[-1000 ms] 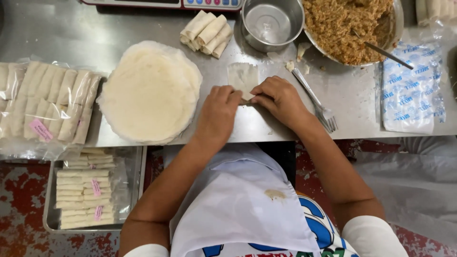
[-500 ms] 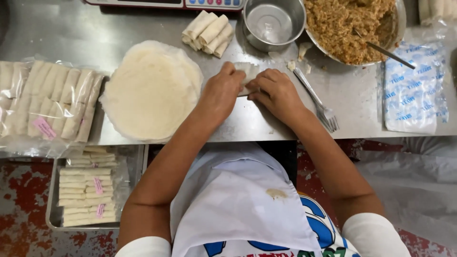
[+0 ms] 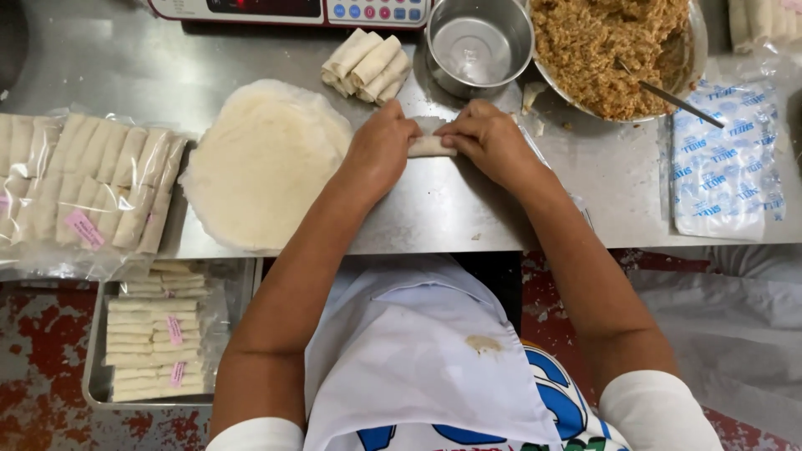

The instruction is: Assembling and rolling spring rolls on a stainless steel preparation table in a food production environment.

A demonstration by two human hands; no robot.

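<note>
Both hands meet over a small pale roll [image 3: 432, 147] on the steel surface [image 3: 451, 209]. The left hand [image 3: 380, 150] is curled, its fingers bent down onto the left end of the roll and pressing on it. The right hand [image 3: 489, 142] is curled the same way, fingertips on the right end. Only the middle of the roll shows in the gap between the two hands; both ends are hidden under the fingers, so the roll lies directly beneath and between the hands, touching both.

Just left of the left hand lies a round stack of thin white wrappers [image 3: 263, 167]. Beyond the hands, farther off, sits a small pile of finished rolls [image 3: 368, 63], and to its right an empty steel bowl [image 3: 479, 46]. Right of that bowl stands a wide bowl of brown minced filling [image 3: 610, 50] with a utensil handle [image 3: 668, 96] resting in it. At the far right lies a printed plastic packet [image 3: 725, 159].

At the left edge of the surface is a clear bag of packed rolls [image 3: 88, 192]. Below the surface's near edge, a metal tray [image 3: 92, 376] holds more bagged rolls. A scale [image 3: 292, 8] stands at the far edge. The floor [image 3: 42, 334] is red and worn.
</note>
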